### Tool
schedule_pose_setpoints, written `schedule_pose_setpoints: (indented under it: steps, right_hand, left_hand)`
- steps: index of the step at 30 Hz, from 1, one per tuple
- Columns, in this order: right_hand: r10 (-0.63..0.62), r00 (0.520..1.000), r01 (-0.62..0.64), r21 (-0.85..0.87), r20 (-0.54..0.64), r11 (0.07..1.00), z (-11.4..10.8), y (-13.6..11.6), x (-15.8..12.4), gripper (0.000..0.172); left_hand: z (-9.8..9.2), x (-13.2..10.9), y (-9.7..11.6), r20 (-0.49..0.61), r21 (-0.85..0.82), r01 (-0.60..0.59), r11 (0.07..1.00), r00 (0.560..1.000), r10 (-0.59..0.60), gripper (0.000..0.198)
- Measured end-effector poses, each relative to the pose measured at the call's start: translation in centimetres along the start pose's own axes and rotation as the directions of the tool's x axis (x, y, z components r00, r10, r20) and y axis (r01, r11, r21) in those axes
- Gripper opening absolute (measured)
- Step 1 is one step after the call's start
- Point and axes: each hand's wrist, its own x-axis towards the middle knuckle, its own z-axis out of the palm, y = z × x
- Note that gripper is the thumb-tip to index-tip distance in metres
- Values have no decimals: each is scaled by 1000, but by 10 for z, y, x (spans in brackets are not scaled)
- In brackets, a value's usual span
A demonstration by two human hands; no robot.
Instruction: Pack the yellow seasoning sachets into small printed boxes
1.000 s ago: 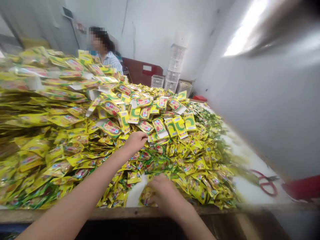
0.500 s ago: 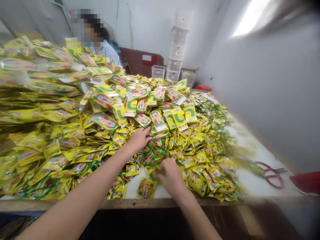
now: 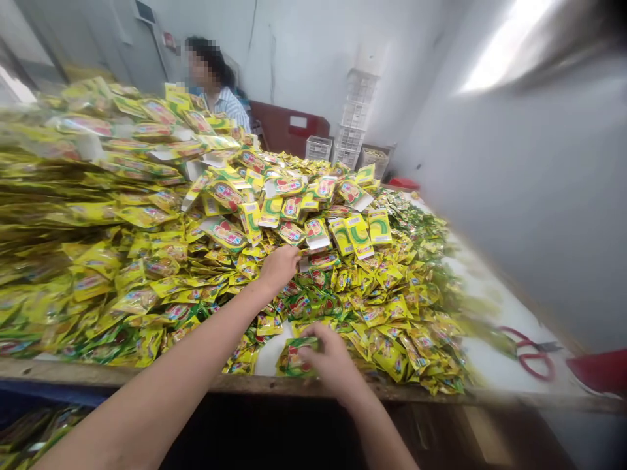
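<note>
A huge heap of small yellow and green sachets (image 3: pixel 392 307) covers the table (image 3: pixel 484 365), with larger yellow cartons (image 3: pixel 360 232) lying on top of it. My left hand (image 3: pixel 279 266) reaches into the heap, its fingers closed on the edge of a flat carton (image 3: pixel 316 235). Near the table's front edge my right hand (image 3: pixel 329 359) pinches a green and yellow sachet (image 3: pixel 294 356), next to a small bare white patch of tabletop.
Another person (image 3: pixel 220 88) sits at the far end behind the heap. Red-handled scissors (image 3: pixel 531 356) lie on the table at the right, near a red object (image 3: pixel 597 372). White crates (image 3: pixel 355 124) are stacked by the back wall. A grey wall runs along the right.
My right hand has drawn back toward the front edge and now pinches a green sachet. My left hand stays at the cartons, gripping one. The camera shifted slightly.
</note>
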Motion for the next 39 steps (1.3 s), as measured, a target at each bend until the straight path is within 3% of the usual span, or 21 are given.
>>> schedule_pose_setpoints:
  steps: [3,7,10,14,18,22,25,27,29,31,35,37,39]
  right_hand:
    - [-43,999,43,-2,31,999,-12,-5,-1,25]
    - [-143,989,148,-228,37,962,-21,-11,4,24]
    - [-199,979,195,-465,42,863,-9,-3,13,31]
    - [-305,952,244,-692,36,680,10,8,16,24]
    - [-372,919,362,-657,131,662,9,8,-4,29]
    - [-333,934,353,-461,128,814,1,-10,-17,28]
    - [-382,924,371,-185,-24,910,0,-34,-12,18]
    - [-440,886,431,-95,-145,898,3,-46,-3,15]
    - [-527,824,502,-164,-207,849,5,-49,6,16]
    - [-580,782,523,-267,-226,809,4,-44,13,17]
    - [-568,785,497,-294,-249,816,-3,-31,16,19]
    - [-585,777,521,-284,-231,805,-6,-32,14,19]
    - [-609,760,548,-280,-226,788,-6,-37,11,19]
  left_hand:
    - [-20,-15,-6,-98,-111,23,994,995,-34,20]
    - [-42,-50,-21,-158,-252,104,962,976,-147,21]
    - [-53,-83,-37,-103,-327,170,930,971,-214,21]
    - [-62,-117,-52,9,-409,234,882,968,-252,26]
    - [-77,-129,-51,61,-456,314,833,945,-323,32]
    - [-91,-120,-28,156,-433,276,858,961,-230,28]
    - [-82,-108,-6,284,-486,238,841,953,-105,23]
    - [-69,-103,8,348,-553,252,794,936,-55,18]
    - [-57,-104,17,382,-594,268,758,924,-27,16]
    - [-50,-111,21,386,-656,303,691,922,-38,27]
    - [-46,-135,21,409,-822,420,385,905,-115,65]
    - [-40,-144,22,396,-837,427,343,904,-159,76]
    - [-31,-150,25,360,-843,403,357,915,-182,78]
